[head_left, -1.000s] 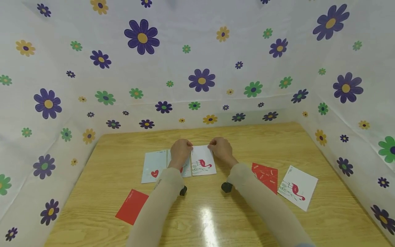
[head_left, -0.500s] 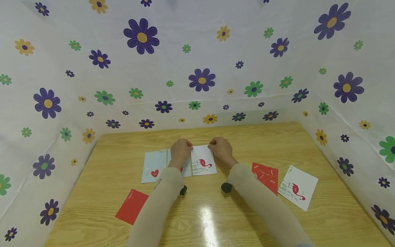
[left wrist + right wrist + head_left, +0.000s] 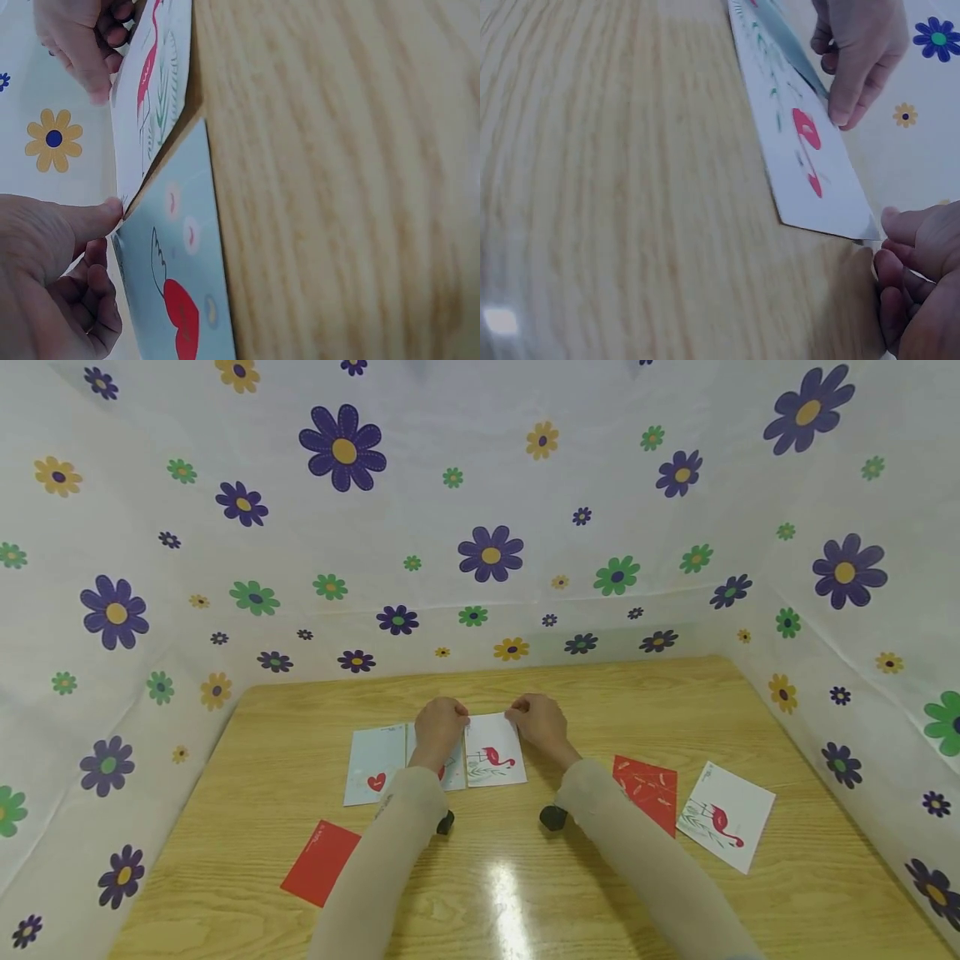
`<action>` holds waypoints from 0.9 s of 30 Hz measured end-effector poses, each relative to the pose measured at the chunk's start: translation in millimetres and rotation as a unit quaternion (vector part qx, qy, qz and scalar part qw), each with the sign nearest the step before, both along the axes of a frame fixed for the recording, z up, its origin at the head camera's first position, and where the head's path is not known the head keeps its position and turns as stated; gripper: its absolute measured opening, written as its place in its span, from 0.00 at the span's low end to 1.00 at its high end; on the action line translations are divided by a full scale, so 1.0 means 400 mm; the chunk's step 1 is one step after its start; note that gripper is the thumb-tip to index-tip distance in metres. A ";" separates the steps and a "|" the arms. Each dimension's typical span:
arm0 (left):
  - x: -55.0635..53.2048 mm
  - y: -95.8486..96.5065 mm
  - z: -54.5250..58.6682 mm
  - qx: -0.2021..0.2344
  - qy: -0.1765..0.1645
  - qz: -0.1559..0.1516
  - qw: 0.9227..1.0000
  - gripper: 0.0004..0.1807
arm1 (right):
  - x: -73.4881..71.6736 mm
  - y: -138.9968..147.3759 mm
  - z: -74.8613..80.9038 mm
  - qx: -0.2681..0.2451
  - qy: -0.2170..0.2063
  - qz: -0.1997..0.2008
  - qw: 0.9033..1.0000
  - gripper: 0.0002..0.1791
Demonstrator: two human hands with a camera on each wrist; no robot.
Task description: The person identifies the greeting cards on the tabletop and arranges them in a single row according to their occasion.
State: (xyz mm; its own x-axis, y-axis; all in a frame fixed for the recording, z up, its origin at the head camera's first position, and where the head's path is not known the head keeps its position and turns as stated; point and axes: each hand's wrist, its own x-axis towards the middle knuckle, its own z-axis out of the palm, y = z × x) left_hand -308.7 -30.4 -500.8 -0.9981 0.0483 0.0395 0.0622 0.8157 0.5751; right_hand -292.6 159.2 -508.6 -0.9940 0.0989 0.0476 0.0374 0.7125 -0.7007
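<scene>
A white card with a red flamingo (image 3: 491, 739) lies near the middle of the table. My left hand (image 3: 438, 731) pinches its far left corner between thumb and fingers. At the far right corner, the thumb and curled fingers of my right hand (image 3: 540, 727) pinch the same card. Its back edge tilts up a little in the right wrist view. Directly to its left is a pale blue card with a red heart (image 3: 176, 247), partly hidden by my left hand in the head view. Another pale blue heart card (image 3: 375, 756) continues the row leftward.
A plain red card (image 3: 321, 862) lies at the front left. On the right, a red patterned card (image 3: 651, 792), partly behind my right sleeve, lies beside a second white flamingo card (image 3: 726, 818). A flower-printed cloth (image 3: 420, 518) rises around the wooden table (image 3: 247, 760).
</scene>
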 end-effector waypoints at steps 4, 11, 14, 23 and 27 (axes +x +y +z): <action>0.004 -0.006 0.005 0.009 0.003 0.004 1.000 0.05 | 0.002 0.014 0.000 -0.051 -0.002 0.002 0.999 0.15; 0.013 -0.018 0.035 0.038 0.022 -0.016 0.999 0.09 | 0.012 0.042 0.015 -0.109 -0.023 0.045 0.993 0.16; 0.018 -0.022 0.045 0.057 0.025 -0.019 0.998 0.10 | 0.022 0.057 0.025 -0.136 -0.034 0.064 0.988 0.18; 0.054 -0.027 0.094 0.104 0.035 -0.042 0.993 0.12 | 0.082 0.115 0.078 -0.178 -0.036 0.099 0.978 0.24; 0.075 -0.022 0.120 0.119 0.040 -0.053 0.991 0.13 | 0.115 0.145 0.109 -0.186 -0.035 0.108 0.976 0.26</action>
State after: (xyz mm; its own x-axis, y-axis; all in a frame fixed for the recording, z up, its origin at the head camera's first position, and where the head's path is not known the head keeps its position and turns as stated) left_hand -278.7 -39.1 -452.7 -0.9811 0.1318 0.1415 0.1933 0.6449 0.7394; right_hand -246.7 217.1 -464.9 -0.9931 -0.1157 -0.0200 -0.0289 0.4064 -0.9133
